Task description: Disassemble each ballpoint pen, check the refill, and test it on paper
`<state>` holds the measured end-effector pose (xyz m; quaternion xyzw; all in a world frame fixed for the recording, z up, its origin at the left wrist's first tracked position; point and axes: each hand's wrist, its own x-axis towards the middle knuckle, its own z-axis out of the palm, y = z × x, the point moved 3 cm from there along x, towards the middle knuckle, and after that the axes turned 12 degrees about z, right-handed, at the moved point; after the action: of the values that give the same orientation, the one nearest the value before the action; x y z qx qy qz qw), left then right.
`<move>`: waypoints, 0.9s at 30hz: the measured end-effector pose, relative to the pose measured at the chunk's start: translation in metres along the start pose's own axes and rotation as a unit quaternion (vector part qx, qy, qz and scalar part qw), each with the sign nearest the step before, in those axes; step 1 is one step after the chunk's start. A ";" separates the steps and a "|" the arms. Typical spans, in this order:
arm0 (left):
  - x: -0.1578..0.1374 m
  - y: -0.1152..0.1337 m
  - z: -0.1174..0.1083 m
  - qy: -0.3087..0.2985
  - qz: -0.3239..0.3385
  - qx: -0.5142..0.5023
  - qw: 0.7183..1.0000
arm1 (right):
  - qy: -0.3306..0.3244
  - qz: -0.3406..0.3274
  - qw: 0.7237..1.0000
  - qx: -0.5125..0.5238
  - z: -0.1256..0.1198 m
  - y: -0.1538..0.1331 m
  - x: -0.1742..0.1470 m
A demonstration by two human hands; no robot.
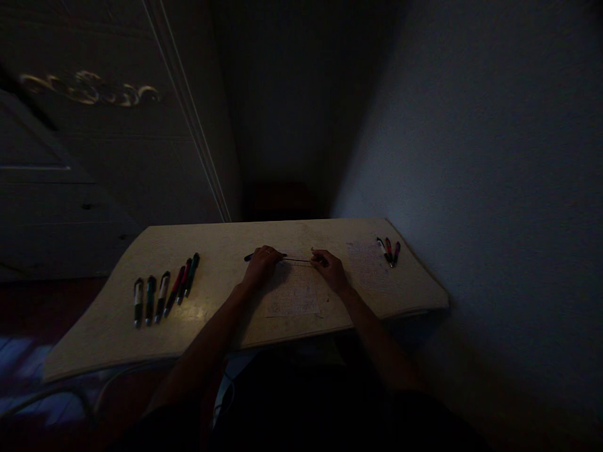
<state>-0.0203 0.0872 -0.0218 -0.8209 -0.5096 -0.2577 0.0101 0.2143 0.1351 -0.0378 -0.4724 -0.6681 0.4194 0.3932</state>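
My left hand point(262, 265) is closed around a dark pen barrel point(247, 258), whose end sticks out to the left of the fingers. From there a thin dark rod, which looks like a pen refill point(298, 260), runs level across to my right hand point(327, 267). The right thumb and fingers pinch its far end. Whether the refill is still partly inside the barrel I cannot tell in this dim light. Beneath both hands lies a sheet of paper point(294, 301) covered in faint marks.
Several pens point(162, 295) lie in a slanting row on the left of the pale table point(221, 242). Three small pens or pen parts point(389, 251) rest at the right, by another marked sheet point(370, 270). A wall point(494, 188) borders the right side; a cabinet point(117, 163) stands left.
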 end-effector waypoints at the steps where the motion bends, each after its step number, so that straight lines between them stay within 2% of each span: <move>1: 0.000 0.000 0.000 -0.002 -0.001 0.000 1.000 | 0.000 -0.001 1.000 0.001 0.000 0.000 0.000; 27: -0.003 -0.006 0.005 0.017 0.012 0.001 1.000 | -0.009 0.003 1.000 -0.001 -0.001 -0.001 0.000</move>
<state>-0.0243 0.0892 -0.0289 -0.8224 -0.4997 -0.2709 0.0226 0.2149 0.1349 -0.0364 -0.4714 -0.6706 0.4239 0.3852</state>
